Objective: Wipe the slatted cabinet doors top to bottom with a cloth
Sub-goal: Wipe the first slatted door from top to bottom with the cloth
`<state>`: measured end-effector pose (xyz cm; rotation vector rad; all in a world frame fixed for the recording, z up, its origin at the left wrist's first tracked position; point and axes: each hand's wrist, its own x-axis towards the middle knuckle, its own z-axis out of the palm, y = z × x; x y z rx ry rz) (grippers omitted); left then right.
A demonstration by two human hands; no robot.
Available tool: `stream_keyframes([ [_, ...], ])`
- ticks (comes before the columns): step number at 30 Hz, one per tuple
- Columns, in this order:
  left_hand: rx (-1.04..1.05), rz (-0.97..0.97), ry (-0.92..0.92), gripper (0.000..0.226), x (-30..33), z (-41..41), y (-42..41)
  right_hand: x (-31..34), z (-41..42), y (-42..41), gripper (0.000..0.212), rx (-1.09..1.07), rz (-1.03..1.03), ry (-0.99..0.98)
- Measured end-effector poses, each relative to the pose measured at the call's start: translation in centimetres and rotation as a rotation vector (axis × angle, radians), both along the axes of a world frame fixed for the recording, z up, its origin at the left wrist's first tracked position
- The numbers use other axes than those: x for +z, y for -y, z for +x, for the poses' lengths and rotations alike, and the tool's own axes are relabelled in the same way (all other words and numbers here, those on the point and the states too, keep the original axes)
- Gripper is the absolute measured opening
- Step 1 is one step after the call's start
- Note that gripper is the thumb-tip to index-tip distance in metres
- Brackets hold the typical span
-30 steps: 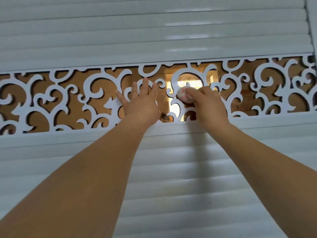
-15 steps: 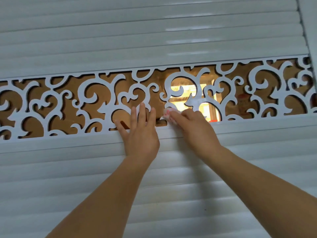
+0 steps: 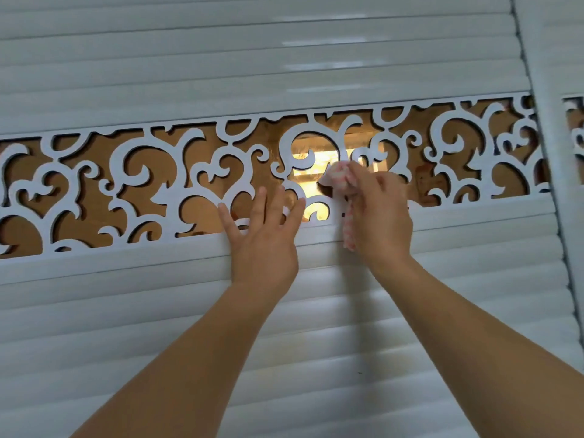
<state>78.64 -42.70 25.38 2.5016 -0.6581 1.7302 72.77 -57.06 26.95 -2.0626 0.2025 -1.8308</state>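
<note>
A right hand (image 3: 377,216) grips a bunched pink-and-white checked cloth (image 3: 339,175) against the white scrollwork cut-out band (image 3: 126,191) of a white slatted cabinet door (image 3: 221,64); at nine o'clock, the left hand (image 3: 264,238) presses flat, fingers spread.

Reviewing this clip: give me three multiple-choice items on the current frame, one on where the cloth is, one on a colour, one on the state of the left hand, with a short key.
1. Where is the pink-and-white checked cloth?
A. Pressed to the white scrollwork cut-out band of the door
B. Lying on the lower slats
C. In the left hand

2. What colour are the horizontal glossy door slats?
A. Dark brown
B. White
C. Blue

3. How is the left hand?
A. Clenched in a fist
B. Gripping the cloth
C. Fingers straight, flat against the door

Key: 1 A, the right hand holds it bunched against a scroll; 2 B, the slats are pale and glossy; 3 C, its spread fingers lie over the band's lower edge.
</note>
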Motion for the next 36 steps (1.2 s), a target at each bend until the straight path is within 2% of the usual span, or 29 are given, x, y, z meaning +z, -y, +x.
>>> stream_keyframes([
  [4,0.021,0.027,-0.029,0.063,-0.4,0.2,0.4,-1.8,0.3,-0.6,0.036,-0.029,-0.156,-0.224],
  [7,0.003,-0.001,-0.047,0.062,-0.7,0.0,0.8,-3.0,0.0,0.0,0.027,0.081,-0.165,-0.184],
  [9,0.000,-0.011,-0.043,0.061,-0.7,0.0,1.0,-2.7,-0.6,1.3,0.022,0.125,-0.065,-0.111],
  [11,0.001,-0.015,-0.034,0.061,-0.7,0.1,1.0,-1.3,-1.2,3.8,0.023,0.128,0.132,0.058],
  [13,-0.002,-0.017,-0.035,0.060,-0.7,0.1,1.1,0.0,-1.4,6.4,0.034,0.047,0.265,0.129],
  [14,-0.002,-0.018,-0.036,0.060,-0.7,0.1,1.2,0.2,-1.3,7.2,0.039,-0.024,0.284,0.093],
  [18,0.006,-0.024,-0.043,0.061,-0.6,0.0,1.3,-0.9,-0.3,5.5,0.043,-0.092,0.209,-0.003],
  [24,0.016,-0.031,-0.038,0.060,-0.6,-0.2,1.5,-2.9,-0.1,3.5,0.038,0.097,-0.004,-0.070],
  [27,0.033,-0.033,-0.029,0.059,-0.6,-0.2,1.5,-2.4,-1.7,4.7,0.032,0.329,0.233,0.080],
  [30,0.034,-0.039,-0.040,0.059,-0.7,-0.5,1.6,-1.7,-3.0,9.0,0.031,0.326,0.565,0.420],
  [31,0.033,-0.041,-0.042,0.060,-0.7,-0.5,1.6,-1.7,-3.3,10.5,0.031,0.298,0.664,0.468],
  [33,0.029,-0.048,-0.040,0.061,-0.7,-0.6,1.7,-2.4,-3.3,12.9,0.040,0.117,0.741,0.373],
  [36,0.027,-0.057,-0.046,0.063,-0.7,-0.4,1.8,-3.3,-2.7,13.6,0.050,-0.039,0.681,0.211],
])
